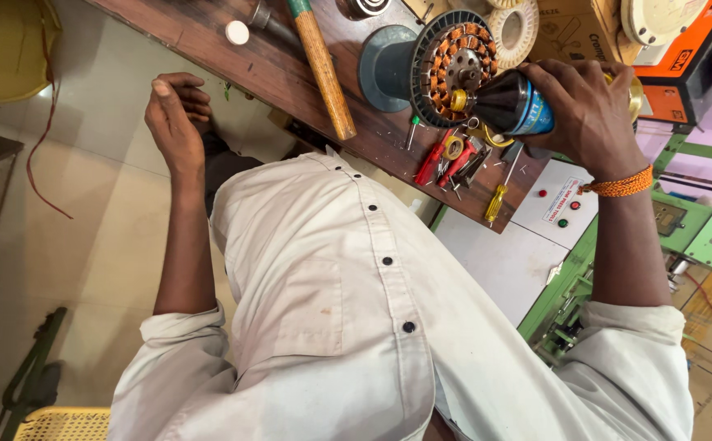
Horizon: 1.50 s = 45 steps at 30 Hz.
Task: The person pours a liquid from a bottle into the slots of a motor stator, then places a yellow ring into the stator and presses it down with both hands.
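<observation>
Here, right hand clamped on blue spray can at copper-wound stator; left hand loosely curled, empty, beside bench.

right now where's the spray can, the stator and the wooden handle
spray can point(513, 104), head view, on its dark body beside the blue label
stator point(457, 67), head view, on the copper windings inside the grey ring
wooden handle point(325, 65), head view, midway along the shaft on the bench

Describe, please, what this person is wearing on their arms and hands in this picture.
Both hands, left hand and right hand, are bare, no gloves. A braided orange wristband circles the right wrist. The off-white shirt sleeves are rolled up near the elbows.
</observation>
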Each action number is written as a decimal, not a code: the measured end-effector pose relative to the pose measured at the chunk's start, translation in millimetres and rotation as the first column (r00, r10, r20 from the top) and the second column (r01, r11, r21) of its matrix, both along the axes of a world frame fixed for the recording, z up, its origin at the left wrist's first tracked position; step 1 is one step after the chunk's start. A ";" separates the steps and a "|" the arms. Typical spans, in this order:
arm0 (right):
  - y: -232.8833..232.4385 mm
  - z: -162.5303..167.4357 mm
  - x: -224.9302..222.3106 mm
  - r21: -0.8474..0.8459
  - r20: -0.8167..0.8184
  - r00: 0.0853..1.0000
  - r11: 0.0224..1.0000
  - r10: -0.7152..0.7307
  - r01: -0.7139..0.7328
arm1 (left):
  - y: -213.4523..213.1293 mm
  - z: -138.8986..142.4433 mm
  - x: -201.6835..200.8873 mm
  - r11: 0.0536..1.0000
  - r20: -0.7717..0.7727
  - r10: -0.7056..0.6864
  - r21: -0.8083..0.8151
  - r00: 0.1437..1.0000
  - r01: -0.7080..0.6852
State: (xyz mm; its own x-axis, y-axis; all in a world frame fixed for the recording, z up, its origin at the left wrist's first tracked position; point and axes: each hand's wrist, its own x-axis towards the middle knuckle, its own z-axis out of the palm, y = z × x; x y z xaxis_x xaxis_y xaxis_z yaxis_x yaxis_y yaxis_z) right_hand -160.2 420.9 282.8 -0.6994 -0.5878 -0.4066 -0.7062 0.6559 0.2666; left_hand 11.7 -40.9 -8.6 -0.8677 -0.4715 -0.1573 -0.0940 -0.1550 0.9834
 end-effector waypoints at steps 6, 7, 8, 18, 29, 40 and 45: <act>-17.3 2.9 -8.8 -0.021 0.027 0.999 0.999 0.033 -0.033 | -5.2 -3.1 7.0 0.999 -0.002 0.031 0.012 1.000 -0.031; -20.3 4.1 -10.4 -0.034 0.026 0.999 0.998 0.045 -0.044 | -6.1 -3.8 8.4 0.999 0.003 0.039 0.023 0.999 -0.039; -23.5 5.5 -12.1 -0.049 0.026 0.998 0.997 0.057 -0.055 | -7.5 -4.7 9.4 0.998 0.008 0.049 0.033 0.999 -0.049; -53.3 20.9 -25.3 0.080 -0.034 0.984 0.982 0.174 -0.171 | -20.5 -10.7 19.1 0.994 -0.040 0.104 0.043 0.994 -0.103; -82.0 23.3 -32.4 0.072 -0.027 0.978 0.976 0.208 -0.205 | -37.9 -12.0 31.8 0.989 -0.025 0.151 0.008 0.988 -0.151; -54.2 9.5 -33.1 -0.013 -0.075 0.977 0.980 0.198 -0.200 | -48.4 -11.0 47.7 0.984 -0.011 0.177 0.017 0.984 -0.176; -46.1 3.9 -25.8 -0.046 -0.066 0.991 0.991 0.120 -0.123 | -50.7 -10.5 52.2 0.985 -0.010 0.166 0.051 0.986 -0.165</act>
